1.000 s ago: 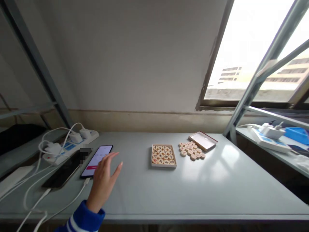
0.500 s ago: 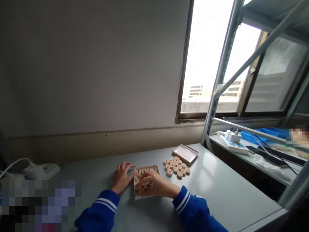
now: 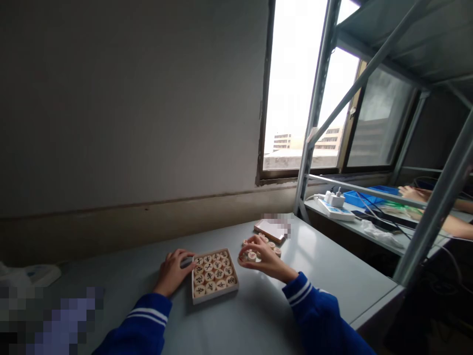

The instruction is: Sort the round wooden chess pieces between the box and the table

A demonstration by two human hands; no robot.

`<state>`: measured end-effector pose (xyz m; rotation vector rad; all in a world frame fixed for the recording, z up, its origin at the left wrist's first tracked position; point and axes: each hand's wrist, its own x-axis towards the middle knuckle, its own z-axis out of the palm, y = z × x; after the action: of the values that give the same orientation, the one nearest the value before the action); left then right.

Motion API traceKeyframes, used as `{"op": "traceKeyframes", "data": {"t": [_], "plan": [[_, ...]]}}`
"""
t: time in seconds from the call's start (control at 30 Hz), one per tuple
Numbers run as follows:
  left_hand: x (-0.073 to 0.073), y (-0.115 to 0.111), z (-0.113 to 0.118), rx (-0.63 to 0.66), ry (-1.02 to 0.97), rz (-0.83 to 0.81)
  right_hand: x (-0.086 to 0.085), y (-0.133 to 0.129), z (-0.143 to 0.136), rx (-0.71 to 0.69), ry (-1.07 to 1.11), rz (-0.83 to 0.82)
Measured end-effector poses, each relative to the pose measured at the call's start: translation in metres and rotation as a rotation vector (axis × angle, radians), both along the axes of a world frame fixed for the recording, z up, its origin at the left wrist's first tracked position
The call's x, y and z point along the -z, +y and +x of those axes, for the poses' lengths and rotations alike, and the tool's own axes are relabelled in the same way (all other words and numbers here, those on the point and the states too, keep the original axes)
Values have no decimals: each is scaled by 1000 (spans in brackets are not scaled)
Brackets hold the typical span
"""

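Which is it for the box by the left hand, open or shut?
Open: four rows of round pieces show inside the box, with no cover over them.

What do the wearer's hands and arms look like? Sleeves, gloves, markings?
Both hands are bare: no gloves on the left hand or right hand. Left sleeve and right sleeve are long, bright blue, each with two white stripes ringing it near the cuff. No cables on either arm.

I'm on one head cam, worn, looking forward and down over the table (image 3: pixel 240 325), left hand (image 3: pixel 173 271) and right hand (image 3: pixel 264 259) close below, wall (image 3: pixel 129 108) straight ahead, window (image 3: pixel 295 93) off to upper right.
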<state>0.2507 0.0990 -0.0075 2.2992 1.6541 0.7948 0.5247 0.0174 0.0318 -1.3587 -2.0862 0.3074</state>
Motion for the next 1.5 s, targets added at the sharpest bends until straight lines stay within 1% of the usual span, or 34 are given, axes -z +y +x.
{"op": "traceKeyframes", "data": {"t": [0.13, 0.27, 0.33, 0.4, 0.57, 0.67, 0.73, 0.8, 0.87, 0.9, 0.97, 1.03, 1.07, 1.13, 1.2, 1.3, 1.4, 1.5], "plan": [[0, 1, -1, -1, 25, 16, 10, -12, 26, 213, -141, -33], [-1, -2, -1, 2, 42, 3, 17, -15, 34, 306, -257, -15], [-1, -4, -1, -1, 46, 12, 20, -11, 31, 305, -289, 16], [-1, -5, -1, -7, 44, 21, 23, -3, 22, 272, -338, 44], [-1, -7, -2, -5, 28, 18, 33, 28, -9, 162, -568, 145], [-1, -7, -2, -8, 23, 30, 37, 40, -12, 133, -651, 165], [-1, -6, -3, -4, 18, 34, 39, 44, -6, 164, -662, 105], [0, -5, -4, 28, 3, 34, 38, 45, 3, 206, -655, 38], [1, -2, -6, 76, -25, 25, 34, 42, 6, 225, -636, 10], [1, -1, -7, 97, -40, 18, 30, 41, 4, 225, -616, 22], [2, 2, -10, 117, -65, 3, 20, 37, -7, 186, -557, 92], [4, 4, -13, 102, -74, 3, 10, 36, -25, 95, -509, 188], [4, 5, -14, 90, -77, 12, 6, 37, -36, 49, -509, 210], [5, 6, -17, 70, -84, 34, 1, 41, -55, 17, -545, 223], [7, 7, -20, 58, -92, 47, 3, 47, -67, 51, -585, 229], [10, 9, -24, 47, -101, 59, 11, 54, -73, 95, -582, 226], [12, 11, -25, 34, -99, 88, 19, 57, -73, 84, -507, 190], [12, 11, -24, 7, -84, 100, 22, 58, -72, 86, -414, 141]]}}
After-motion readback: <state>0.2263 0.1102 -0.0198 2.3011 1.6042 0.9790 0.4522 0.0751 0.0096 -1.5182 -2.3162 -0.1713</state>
